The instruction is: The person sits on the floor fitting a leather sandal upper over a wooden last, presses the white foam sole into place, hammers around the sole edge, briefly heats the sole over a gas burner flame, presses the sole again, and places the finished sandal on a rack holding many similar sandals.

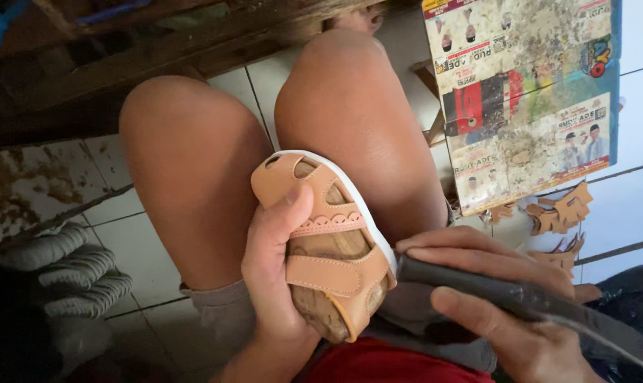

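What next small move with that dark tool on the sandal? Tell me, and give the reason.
Probably press the tool's tip along the sole edge near the heel. The right hand holds the tool with its end already against the sandal's heel side, where the tan upper meets the white sole. The left hand steadies the sandal, mounted on a wooden last, on the lap.

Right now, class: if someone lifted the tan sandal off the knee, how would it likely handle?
Probably stiff, not floppy: the sandal sits on a wooden form filling its straps. Likely heavy for its size, since that wood looks solid. It may tip or slide, as it leans on a rounded knee, steadied by the left hand.
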### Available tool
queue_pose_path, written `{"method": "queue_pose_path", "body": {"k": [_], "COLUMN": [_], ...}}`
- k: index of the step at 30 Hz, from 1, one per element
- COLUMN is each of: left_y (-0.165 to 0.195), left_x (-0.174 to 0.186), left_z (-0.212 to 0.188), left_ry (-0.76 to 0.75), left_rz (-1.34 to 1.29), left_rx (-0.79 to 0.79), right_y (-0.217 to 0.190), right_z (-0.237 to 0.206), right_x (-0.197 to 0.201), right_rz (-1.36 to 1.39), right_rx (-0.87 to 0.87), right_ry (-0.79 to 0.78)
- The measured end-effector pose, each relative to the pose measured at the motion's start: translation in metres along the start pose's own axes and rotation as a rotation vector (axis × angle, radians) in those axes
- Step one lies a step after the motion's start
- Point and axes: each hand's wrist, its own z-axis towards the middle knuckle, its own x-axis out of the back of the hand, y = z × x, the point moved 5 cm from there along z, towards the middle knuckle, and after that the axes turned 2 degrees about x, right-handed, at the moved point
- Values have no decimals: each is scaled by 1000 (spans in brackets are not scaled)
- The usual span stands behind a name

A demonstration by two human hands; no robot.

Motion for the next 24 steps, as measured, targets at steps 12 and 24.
{"method": "queue_pose_path", "body": {"k": [12, 24], "left_y": [5, 6], "left_x": [6, 13], "left_z": [1, -2], "left_ry": [77, 4], "left_rz": [150, 72], "left_rx": [-140, 18], "right_y": [-19, -53], "right_z": [7, 56], "right_x": [-9, -18], "right_rz": [-79, -316], "right_rx": [269, 243], "right_ry": [-76, -341]}}
